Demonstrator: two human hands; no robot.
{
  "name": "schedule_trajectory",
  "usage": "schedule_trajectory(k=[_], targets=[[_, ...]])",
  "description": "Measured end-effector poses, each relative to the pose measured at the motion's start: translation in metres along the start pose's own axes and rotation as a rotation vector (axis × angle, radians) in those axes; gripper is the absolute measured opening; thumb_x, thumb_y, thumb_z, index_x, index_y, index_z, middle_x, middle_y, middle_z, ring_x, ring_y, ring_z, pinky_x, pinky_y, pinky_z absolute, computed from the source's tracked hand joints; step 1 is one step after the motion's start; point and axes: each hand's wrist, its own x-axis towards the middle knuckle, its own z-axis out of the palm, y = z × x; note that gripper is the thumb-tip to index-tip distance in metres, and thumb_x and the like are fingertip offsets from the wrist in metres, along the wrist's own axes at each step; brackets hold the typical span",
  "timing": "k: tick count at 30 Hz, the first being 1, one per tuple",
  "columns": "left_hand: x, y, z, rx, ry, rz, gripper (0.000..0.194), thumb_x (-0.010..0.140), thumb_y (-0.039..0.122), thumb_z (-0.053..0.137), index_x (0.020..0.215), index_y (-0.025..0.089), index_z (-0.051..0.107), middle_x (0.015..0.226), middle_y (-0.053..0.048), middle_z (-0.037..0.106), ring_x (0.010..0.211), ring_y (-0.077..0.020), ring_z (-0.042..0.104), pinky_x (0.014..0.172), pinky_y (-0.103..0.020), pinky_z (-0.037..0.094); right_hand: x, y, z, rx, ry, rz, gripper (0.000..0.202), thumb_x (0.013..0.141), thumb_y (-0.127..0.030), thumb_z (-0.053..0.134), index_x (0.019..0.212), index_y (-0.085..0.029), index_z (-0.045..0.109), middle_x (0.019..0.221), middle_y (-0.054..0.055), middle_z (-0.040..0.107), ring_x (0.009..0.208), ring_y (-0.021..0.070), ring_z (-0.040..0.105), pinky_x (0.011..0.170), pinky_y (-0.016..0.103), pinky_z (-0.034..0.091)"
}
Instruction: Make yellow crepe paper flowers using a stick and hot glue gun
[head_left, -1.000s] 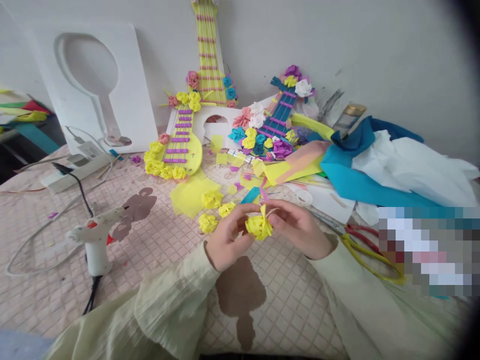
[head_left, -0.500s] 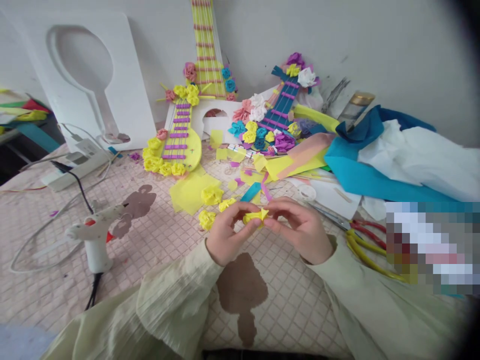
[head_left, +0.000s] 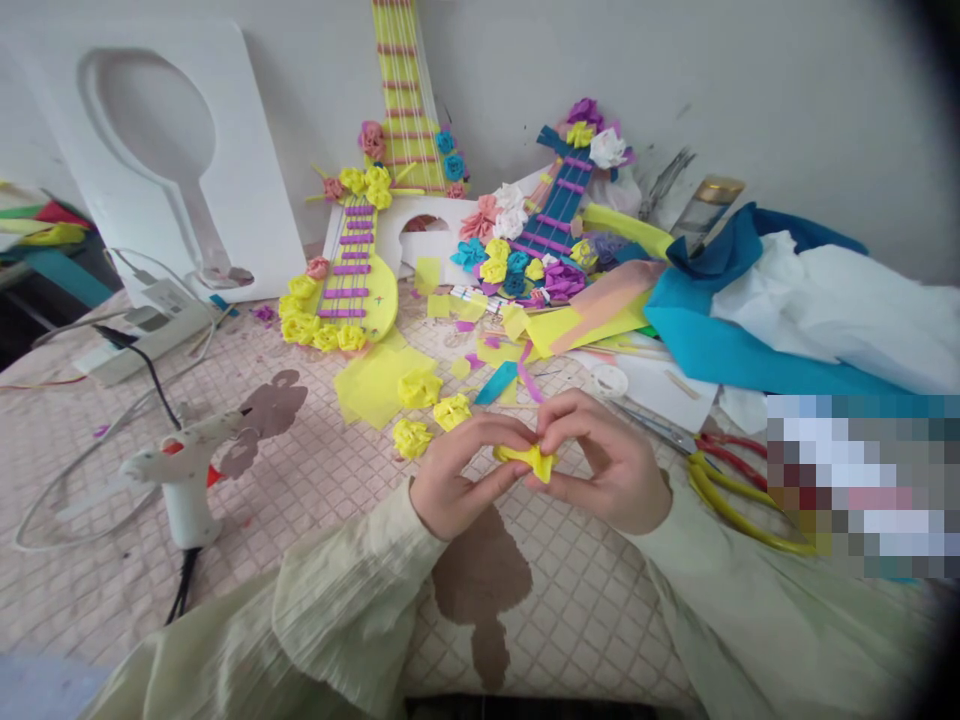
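A small piece of twisted yellow crepe paper [head_left: 534,460] is pinched between my two hands above the tablecloth. My left hand [head_left: 469,473] grips its left part between thumb and fingers. On the other side my right hand [head_left: 604,462] holds the flared right end, its fingertips meeting those of the left. Just beyond my left hand lie three finished yellow paper flowers [head_left: 412,438]. Behind them, flat yellow paper squares [head_left: 375,385] overlap on the table.
A white glue gun [head_left: 184,480] stands at left near a power strip [head_left: 146,335]. Flower-decorated model instruments, one a yellow lute [head_left: 367,290], lean at the back. Yellow-handled pliers [head_left: 720,490] and blue paper [head_left: 697,340] lie right. A white cut-out board [head_left: 247,150] rests against the wall.
My right fingers have shifted on the yellow paper, and its flared end now points downward. The whole view has moved slightly.
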Motion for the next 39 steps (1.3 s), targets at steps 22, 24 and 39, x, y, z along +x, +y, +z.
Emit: schedule_trajectory(k=[22,24,39], targets=[[-0.002,0.001,-0.002,0.091,0.066,0.215,0.02,0.077,0.008,0.057,0.097,0.014,0.057,0.096,-0.008,0.062,0.089,-0.0154,0.06,0.077,-0.029,0.051,0.001,-0.004,0.002,-0.045,0.11,-0.252,0.022,0.066,-0.013,0.07,0.086,-0.018,0.063,0.081,0.005,0.061,0.074,0.0167,0.058,0.065,0.034,0.048],[-0.001,0.001,-0.002,0.096,0.062,0.219,0.021,0.077,0.008,0.058,0.097,0.015,0.057,0.096,-0.008,0.062,0.089,-0.0154,0.061,0.077,-0.029,0.052,0.001,-0.004,0.001,-0.053,0.107,-0.257,0.02,0.066,-0.012,0.069,0.084,-0.018,0.062,0.08,0.005,0.06,0.074,0.0161,0.057,0.064,0.034,0.048],[-0.001,0.002,0.001,-0.138,-0.078,0.051,0.015,0.077,0.013,0.06,0.091,0.017,0.059,0.09,-0.008,0.064,0.084,-0.0161,0.062,0.073,-0.029,0.052,0.004,-0.01,-0.005,-0.025,-0.116,-0.173,0.019,0.066,-0.02,0.07,0.069,-0.018,0.051,0.073,0.0,0.049,0.068,0.0112,0.049,0.061,0.028,0.042]])
